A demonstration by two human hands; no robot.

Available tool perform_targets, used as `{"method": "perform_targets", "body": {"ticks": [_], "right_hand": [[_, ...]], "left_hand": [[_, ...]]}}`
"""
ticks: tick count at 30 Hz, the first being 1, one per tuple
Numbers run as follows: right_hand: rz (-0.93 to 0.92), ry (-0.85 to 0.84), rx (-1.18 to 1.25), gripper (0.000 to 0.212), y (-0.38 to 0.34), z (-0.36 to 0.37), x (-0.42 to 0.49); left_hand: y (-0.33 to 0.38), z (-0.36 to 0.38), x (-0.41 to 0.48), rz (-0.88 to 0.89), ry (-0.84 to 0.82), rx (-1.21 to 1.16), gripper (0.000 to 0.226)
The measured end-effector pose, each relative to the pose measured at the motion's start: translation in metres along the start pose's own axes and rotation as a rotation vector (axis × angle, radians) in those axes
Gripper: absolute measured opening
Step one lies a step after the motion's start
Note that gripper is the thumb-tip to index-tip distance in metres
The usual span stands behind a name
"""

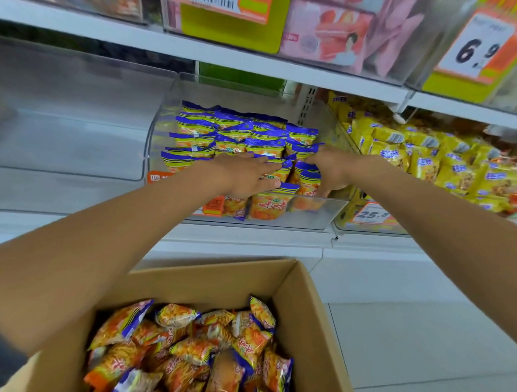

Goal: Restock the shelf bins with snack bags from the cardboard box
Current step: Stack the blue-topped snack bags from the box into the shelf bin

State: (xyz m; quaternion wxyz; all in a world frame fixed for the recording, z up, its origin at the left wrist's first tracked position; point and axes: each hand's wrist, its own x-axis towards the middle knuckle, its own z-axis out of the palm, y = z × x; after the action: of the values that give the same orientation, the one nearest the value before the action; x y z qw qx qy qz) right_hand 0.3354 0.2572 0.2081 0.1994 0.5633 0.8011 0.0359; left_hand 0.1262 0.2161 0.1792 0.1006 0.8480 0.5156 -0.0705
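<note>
A clear plastic shelf bin (pixel 315 215) in the middle holds rows of upright orange snack bags with blue tops (pixel 239 130). My left hand (pixel 246 175) lies flat, fingers spread, on the front bags. My right hand (pixel 331 169) curls its fingers around a snack bag (pixel 309 180) at the bin's front right. Below, an open cardboard box (pixel 311 315) holds a loose heap of the same orange bags (pixel 193 349).
A bin of yellow snack bags (pixel 428 160) stands to the right, with a price tag (pixel 372 214) on its front. An empty clear bin (pixel 72 124) is to the left. The upper shelf (pixel 227 54) carries pink packs and price signs. Pale floor lies on the right.
</note>
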Motion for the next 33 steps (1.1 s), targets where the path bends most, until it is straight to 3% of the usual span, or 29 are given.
{"method": "perform_targets", "body": {"ticks": [2,5,11,15,21,26,30,33], "right_hand": [[0.039,-0.05,0.054,0.085,-0.001,-0.004,0.0],[0.079,-0.147,0.333,0.085,0.001,-0.014,-0.002],[0.121,-0.049,0.458,0.063,-0.002,-0.002,-0.001],[0.172,-0.04,0.676,0.073,-0.004,0.0,-0.005],[0.173,0.052,0.674,0.077,-0.005,0.007,-0.017],[0.13,0.304,0.588,0.057,-0.008,0.001,-0.051],[0.103,0.499,0.713,0.03,-0.036,0.013,-0.084],[0.066,0.506,0.8,0.02,-0.073,0.033,-0.111]], "left_hand": [[0.0,0.001,0.0,-0.001,0.004,-0.006,0.064],[0.0,0.001,0.001,-0.002,0.007,0.001,0.064],[0.0,0.001,0.001,-0.006,-0.004,0.009,0.064],[-0.001,0.001,0.002,0.014,-0.001,-0.003,0.065],[-0.001,-0.001,0.003,0.013,0.005,-0.02,0.065],[0.01,-0.006,-0.012,-0.003,0.24,-0.04,0.06],[0.034,-0.003,-0.046,0.013,0.565,-0.17,0.025],[0.047,0.018,-0.08,-0.031,0.538,-0.306,0.017]]}}
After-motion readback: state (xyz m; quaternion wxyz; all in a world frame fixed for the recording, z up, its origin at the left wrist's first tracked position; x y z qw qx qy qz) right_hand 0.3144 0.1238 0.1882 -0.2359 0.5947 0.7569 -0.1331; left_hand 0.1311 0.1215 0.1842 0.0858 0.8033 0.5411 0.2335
